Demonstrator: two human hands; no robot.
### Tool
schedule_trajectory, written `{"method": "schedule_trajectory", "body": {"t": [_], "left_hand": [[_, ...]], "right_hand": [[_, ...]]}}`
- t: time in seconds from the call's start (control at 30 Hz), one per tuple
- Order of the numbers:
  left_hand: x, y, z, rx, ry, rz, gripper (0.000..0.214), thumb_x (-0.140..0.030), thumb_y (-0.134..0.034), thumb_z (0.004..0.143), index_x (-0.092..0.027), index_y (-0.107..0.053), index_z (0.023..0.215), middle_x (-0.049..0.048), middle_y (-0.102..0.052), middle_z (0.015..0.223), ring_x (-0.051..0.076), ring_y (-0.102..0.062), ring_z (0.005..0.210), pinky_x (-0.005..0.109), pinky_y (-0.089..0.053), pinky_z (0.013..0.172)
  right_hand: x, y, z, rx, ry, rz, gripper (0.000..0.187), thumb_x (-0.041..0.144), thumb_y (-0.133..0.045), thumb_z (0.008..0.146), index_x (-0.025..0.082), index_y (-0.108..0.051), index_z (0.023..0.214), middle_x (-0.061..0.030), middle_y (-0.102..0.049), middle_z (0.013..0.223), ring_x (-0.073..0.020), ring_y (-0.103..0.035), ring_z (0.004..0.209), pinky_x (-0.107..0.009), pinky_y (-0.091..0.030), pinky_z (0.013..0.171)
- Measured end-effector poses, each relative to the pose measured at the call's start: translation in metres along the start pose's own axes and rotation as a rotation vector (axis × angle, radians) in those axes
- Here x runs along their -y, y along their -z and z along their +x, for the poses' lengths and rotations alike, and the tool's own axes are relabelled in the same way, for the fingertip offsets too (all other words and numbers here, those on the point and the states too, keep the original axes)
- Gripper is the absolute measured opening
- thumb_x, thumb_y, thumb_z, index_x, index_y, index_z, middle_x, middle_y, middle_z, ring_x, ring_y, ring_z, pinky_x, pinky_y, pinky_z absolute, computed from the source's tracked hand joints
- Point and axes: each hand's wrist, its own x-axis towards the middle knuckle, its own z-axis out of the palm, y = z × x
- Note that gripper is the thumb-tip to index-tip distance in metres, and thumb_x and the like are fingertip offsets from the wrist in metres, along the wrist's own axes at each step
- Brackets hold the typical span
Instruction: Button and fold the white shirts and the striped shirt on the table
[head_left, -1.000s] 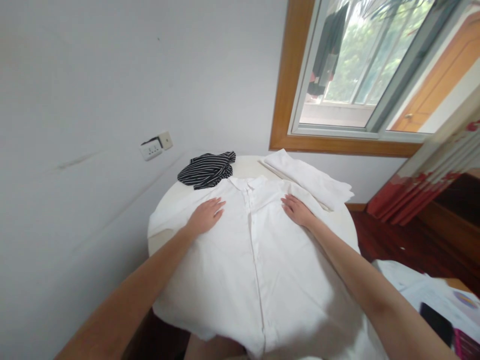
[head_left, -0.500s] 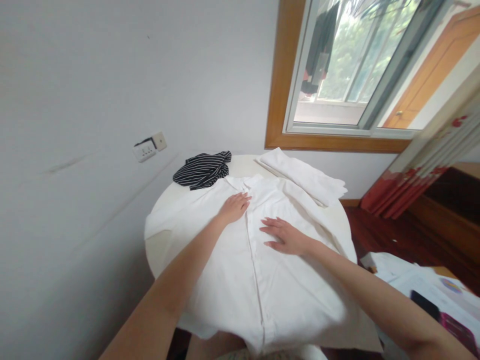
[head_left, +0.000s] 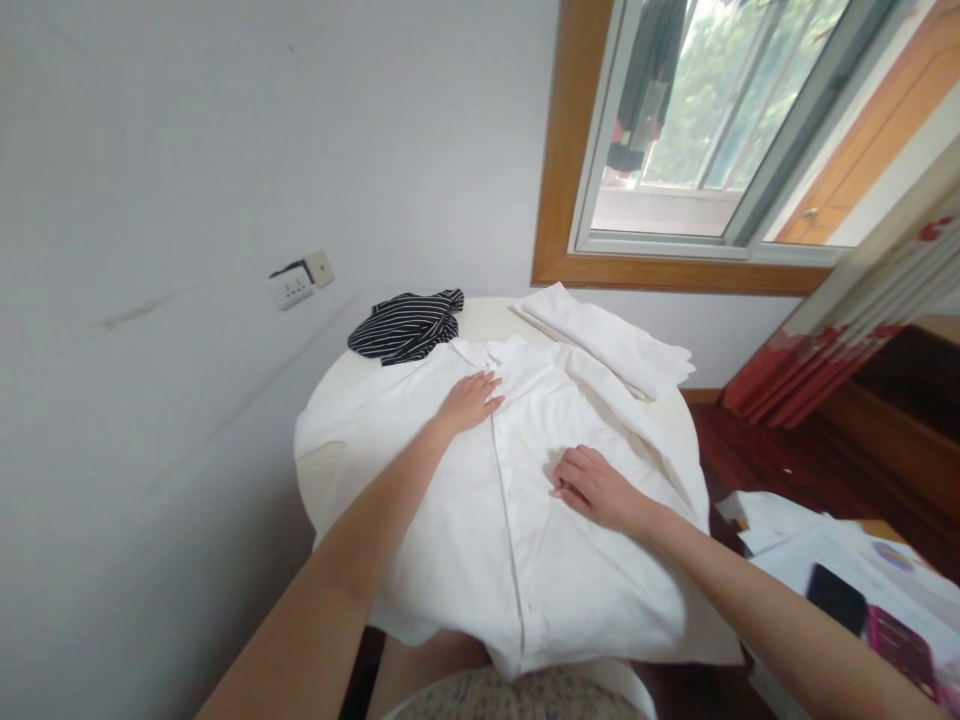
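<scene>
A white button-front shirt (head_left: 442, 520) lies spread face up on a round, pale table (head_left: 319, 480), its collar toward the wall and its hem hanging over the near edge. My left hand (head_left: 469, 402) rests flat on the shirt just below the collar, beside the button placket, fingers stretched out. Over the right front of the shirt is my right hand (head_left: 592, 485), its fingers curled inward and no fabric visibly gathered in them. Shadow under the right fingers hides whether the tips touch the cloth.
Behind the collar lie a black-and-white striped garment (head_left: 409, 328) and a folded white cloth (head_left: 600, 338). Papers (head_left: 817, 545), a dark phone (head_left: 836, 598) and a pink-edged device (head_left: 900, 645) are at lower right. The wall holds a socket (head_left: 291, 287) and a window (head_left: 675, 150).
My right hand has moved right and slightly nearer to me, and its spread fingers have curled in. My left hand stays near the collar. The view has shifted slightly.
</scene>
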Motion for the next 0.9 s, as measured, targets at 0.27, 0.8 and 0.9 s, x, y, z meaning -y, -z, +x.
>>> {"method": "schedule_trajectory", "body": {"t": [0.27,0.8,0.9], "left_hand": [[-0.001,0.002,-0.001,0.009,0.01,0.012,0.053,-0.05,-0.031,0.097,-0.023,-0.045,0.14,0.0051,-0.04,0.15,0.021,-0.034,0.139,0.038,-0.026,0.115],[-0.004,0.0,0.001,0.002,0.062,0.014,0.05,-0.036,-0.035,0.095,-0.016,-0.045,0.14,0.0089,-0.038,0.15,0.023,-0.034,0.139,0.04,-0.026,0.116],[-0.005,0.0,0.001,-0.003,0.079,0.014,0.051,-0.036,-0.034,0.095,-0.015,-0.044,0.141,0.0102,-0.037,0.151,0.023,-0.034,0.139,0.041,-0.026,0.116]], "right_hand": [[-0.008,0.012,0.005,0.073,0.174,0.237,0.025,0.032,-0.04,0.099,0.018,-0.053,0.084,-0.0066,-0.056,0.085,-0.0183,-0.05,0.084,-0.034,-0.042,0.082],[0.021,-0.006,0.018,0.024,0.05,-0.11,0.06,0.058,-0.043,0.093,0.028,-0.039,0.145,-0.0105,-0.03,0.154,-0.0315,-0.021,0.143,-0.059,-0.016,0.113],[0.013,-0.019,0.034,0.055,0.027,-0.122,0.065,0.062,-0.039,0.093,0.029,-0.033,0.148,-0.0097,-0.026,0.155,-0.0304,-0.021,0.143,-0.058,-0.014,0.114]]}}
